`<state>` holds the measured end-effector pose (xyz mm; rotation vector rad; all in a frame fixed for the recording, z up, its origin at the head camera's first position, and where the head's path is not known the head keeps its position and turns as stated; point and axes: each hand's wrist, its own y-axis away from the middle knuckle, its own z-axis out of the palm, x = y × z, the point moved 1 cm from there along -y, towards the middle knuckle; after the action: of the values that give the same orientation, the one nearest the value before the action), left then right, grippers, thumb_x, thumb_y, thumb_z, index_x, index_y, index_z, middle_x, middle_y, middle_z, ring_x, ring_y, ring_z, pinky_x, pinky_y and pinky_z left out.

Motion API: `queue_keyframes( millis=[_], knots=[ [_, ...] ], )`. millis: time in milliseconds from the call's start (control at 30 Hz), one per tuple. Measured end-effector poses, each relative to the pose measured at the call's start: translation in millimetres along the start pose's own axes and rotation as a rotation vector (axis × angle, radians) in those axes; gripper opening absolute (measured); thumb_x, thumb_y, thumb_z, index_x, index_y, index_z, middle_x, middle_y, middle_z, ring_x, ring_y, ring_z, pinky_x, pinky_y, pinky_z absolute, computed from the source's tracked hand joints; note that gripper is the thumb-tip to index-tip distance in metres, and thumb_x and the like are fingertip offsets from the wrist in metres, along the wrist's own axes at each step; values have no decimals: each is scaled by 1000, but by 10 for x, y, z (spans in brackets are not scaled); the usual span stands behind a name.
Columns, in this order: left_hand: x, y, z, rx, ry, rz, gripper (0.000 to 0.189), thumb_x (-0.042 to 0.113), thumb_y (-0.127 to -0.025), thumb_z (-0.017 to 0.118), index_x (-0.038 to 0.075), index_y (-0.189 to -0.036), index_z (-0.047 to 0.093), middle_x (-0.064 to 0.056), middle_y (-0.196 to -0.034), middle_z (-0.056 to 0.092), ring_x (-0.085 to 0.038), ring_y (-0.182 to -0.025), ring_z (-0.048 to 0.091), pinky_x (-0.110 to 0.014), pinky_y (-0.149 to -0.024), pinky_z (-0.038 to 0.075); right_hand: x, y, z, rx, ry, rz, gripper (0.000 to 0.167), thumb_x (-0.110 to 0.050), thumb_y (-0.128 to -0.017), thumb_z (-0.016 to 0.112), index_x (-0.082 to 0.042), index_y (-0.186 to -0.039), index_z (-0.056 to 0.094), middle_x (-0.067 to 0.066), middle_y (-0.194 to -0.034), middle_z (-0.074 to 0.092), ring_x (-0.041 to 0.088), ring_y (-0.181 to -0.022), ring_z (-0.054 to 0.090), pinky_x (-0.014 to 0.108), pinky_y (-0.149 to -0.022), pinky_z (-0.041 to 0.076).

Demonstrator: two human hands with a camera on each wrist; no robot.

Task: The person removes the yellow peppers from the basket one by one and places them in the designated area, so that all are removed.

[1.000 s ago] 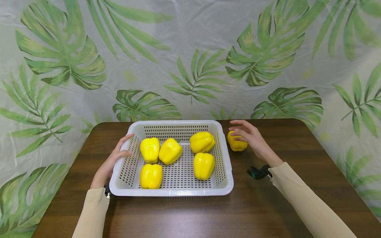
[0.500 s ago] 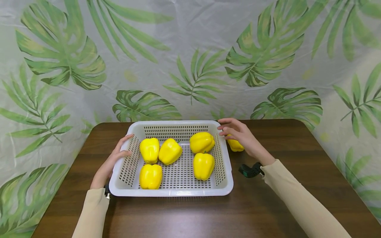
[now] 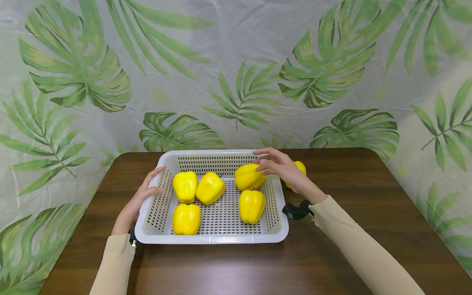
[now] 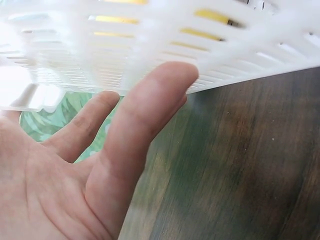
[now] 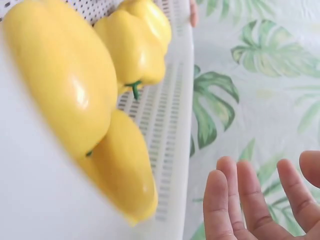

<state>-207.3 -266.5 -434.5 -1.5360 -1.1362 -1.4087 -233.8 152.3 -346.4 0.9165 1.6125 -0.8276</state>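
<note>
My left hand (image 3: 139, 196) rests against the left side of a white slotted basket (image 3: 212, 239). In the left wrist view its thumb (image 4: 142, 110) lies nearly straight along the basket's outer wall. The basket holds several yellow bell peppers, among them one at the back right (image 3: 248, 178), one below it (image 3: 252, 207) and one at the front left (image 3: 186, 219). Over the back right rim hovers my right hand (image 3: 282, 168), fingers spread and holding nothing. It partly covers the back right pepper. Another yellow bell pepper (image 3: 300, 167) sits on the table, mostly hidden behind this hand.
The basket stands on a dark brown wooden table (image 3: 354, 180). A pale curtain with green leaves (image 3: 236, 49) hangs right behind the table's far edge. Dark straps with devices, one on the right wrist (image 3: 298, 210), are worn on both wrists.
My right hand has moved left, from beside the loose pepper on the table to above the basket's back right corner. The left hand, basket and peppers have stayed in place.
</note>
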Motion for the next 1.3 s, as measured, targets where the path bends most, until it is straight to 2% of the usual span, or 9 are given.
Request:
queue_keyframes(
  millis=[367,533,733,867,1033,1300],
  knots=[
    [-12,-4,-7,-6,12,10,64,13,-95,37,30,-151,13,-17,-154,5,-53,-124,28,-57,-82,45,13,-137,241,-24,11,23,38,-16,-100,48,-3,-135,47,24,-125,54,40,-107,57,48,-92,45],
    [-7,-3,-7,-10,24,8,63,12,-95,37,30,-151,13,-18,-153,6,-54,-123,29,-56,-81,46,-2,-185,363,-52,11,57,38,-16,-100,47,-2,-136,45,24,-126,53,41,-109,55,47,-92,45],
    [-8,-1,-9,-13,30,6,63,13,-96,36,31,-151,13,-18,-153,6,-54,-122,30,-56,-81,46,10,-247,507,-46,22,87,38,-14,-100,48,-3,-136,47,24,-125,53,42,-105,56,47,-90,47],
    [-9,-3,-11,-12,24,5,62,14,-96,36,31,-151,13,-18,-153,6,-54,-122,31,-56,-80,46,20,-282,598,-51,23,94,36,-13,-100,48,-4,-135,48,26,-125,52,35,-99,60,50,-90,46],
    [-8,-5,-12,-11,20,7,62,14,-96,36,31,-151,13,-18,-153,7,-54,-121,31,-55,-80,46,30,-323,703,-50,52,119,35,-15,-100,50,-6,-134,50,19,-121,55,25,-93,61,49,-90,47],
    [-13,-2,-10,-19,24,20,62,11,-97,36,30,-152,13,-18,-153,7,-54,-121,32,-56,-81,46,27,-380,845,-83,47,147,37,-12,-100,48,-5,-136,46,23,-125,49,41,-108,55,51,-94,43]
  ],
)
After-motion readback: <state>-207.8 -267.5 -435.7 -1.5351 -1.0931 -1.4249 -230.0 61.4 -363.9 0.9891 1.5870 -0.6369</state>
